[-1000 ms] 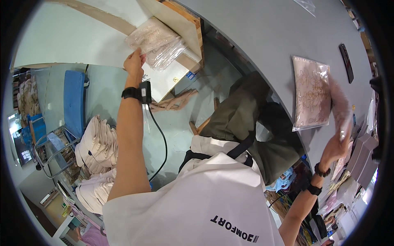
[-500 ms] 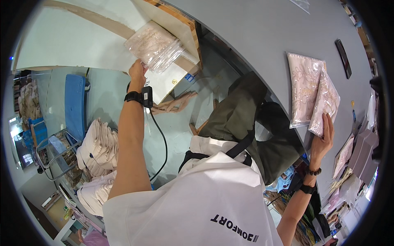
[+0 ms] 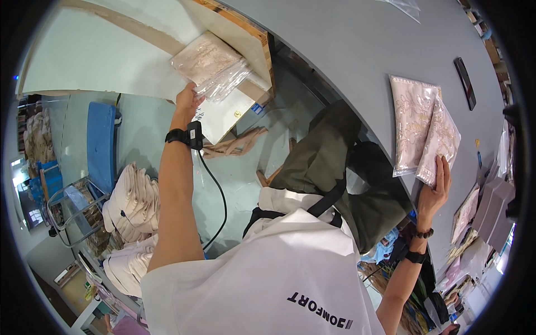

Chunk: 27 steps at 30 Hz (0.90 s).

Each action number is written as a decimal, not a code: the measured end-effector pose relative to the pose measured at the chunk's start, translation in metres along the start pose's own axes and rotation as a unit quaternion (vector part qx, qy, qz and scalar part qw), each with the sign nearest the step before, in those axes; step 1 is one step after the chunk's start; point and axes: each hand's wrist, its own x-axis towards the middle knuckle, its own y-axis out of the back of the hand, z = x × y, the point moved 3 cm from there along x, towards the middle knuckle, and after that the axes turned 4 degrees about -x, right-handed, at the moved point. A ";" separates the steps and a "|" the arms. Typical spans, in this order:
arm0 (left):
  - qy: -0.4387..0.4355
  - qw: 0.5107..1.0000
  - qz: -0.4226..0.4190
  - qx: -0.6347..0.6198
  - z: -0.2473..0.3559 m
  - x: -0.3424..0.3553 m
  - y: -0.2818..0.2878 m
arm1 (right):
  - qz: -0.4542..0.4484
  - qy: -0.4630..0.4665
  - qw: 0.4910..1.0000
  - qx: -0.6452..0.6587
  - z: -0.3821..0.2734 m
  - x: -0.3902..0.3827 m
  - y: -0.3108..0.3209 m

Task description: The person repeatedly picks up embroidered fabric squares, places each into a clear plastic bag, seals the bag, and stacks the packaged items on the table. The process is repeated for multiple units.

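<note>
On a white board at upper left lies a stack of clear plastic packages [image 3: 205, 58] with pale pink folded cloth inside, loose clear flaps toward me. My left hand [image 3: 187, 102] is at the stack's near edge, fingers bent and closed on a flap. On the grey table at right lies a flat pink cloth package [image 3: 412, 120] in clear plastic. A second pink package [image 3: 441, 142] lies slanted, overlapping its right side. My right hand [image 3: 435, 187] grips the slanted package's near end, fingers on top and the thumb hidden.
A black phone [image 3: 465, 84] lies on the grey table [image 3: 346, 50] beyond the packages. Stacked cream cloth [image 3: 131, 195] sits on a cart at left, near a blue panel [image 3: 101, 148]. A black cable [image 3: 224, 201] hangs from my left wrist device. Brown paper scraps [image 3: 237, 144] lie below the board.
My left hand has shifted slightly at the stack's edge and the clear flaps there have moved a little. My right hand stays on the slanted package.
</note>
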 end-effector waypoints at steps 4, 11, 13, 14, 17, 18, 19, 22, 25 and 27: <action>-0.062 0.993 -0.023 -0.100 0.015 -0.010 0.000 | -0.002 -0.008 1.000 0.008 -0.001 0.001 -0.001; -0.126 0.988 0.000 -0.086 0.007 -0.022 0.028 | -0.001 -0.017 1.000 -0.002 -0.003 0.000 -0.002; -0.123 0.988 0.008 -0.088 -0.005 -0.017 0.031 | 0.003 -0.008 1.000 0.000 -0.005 0.000 -0.002; -0.125 0.987 0.006 -0.098 -0.012 -0.011 0.031 | 0.004 -0.012 1.000 -0.007 -0.006 0.000 -0.001; -0.100 0.981 -0.020 -0.164 -0.037 0.020 0.019 | 0.011 -0.008 1.000 0.007 -0.011 0.003 0.000; -0.071 0.982 0.017 -0.176 -0.045 0.036 0.014 | 0.007 -0.007 1.000 0.007 -0.013 0.004 0.001; -0.093 0.976 0.032 -0.192 -0.053 0.048 0.012 | 0.003 -0.007 1.000 0.005 -0.015 0.006 0.002; -0.127 0.971 0.101 -0.178 -0.070 0.089 0.004 | -0.004 -0.003 0.999 0.035 -0.019 0.009 0.005; -0.146 0.981 0.081 -0.100 -0.061 0.106 0.025 | -0.014 -0.075 0.994 0.076 -0.017 0.010 0.007; -0.168 0.982 0.065 -0.058 -0.042 0.094 0.039 | 0.017 -0.039 0.996 0.077 -0.020 0.012 0.011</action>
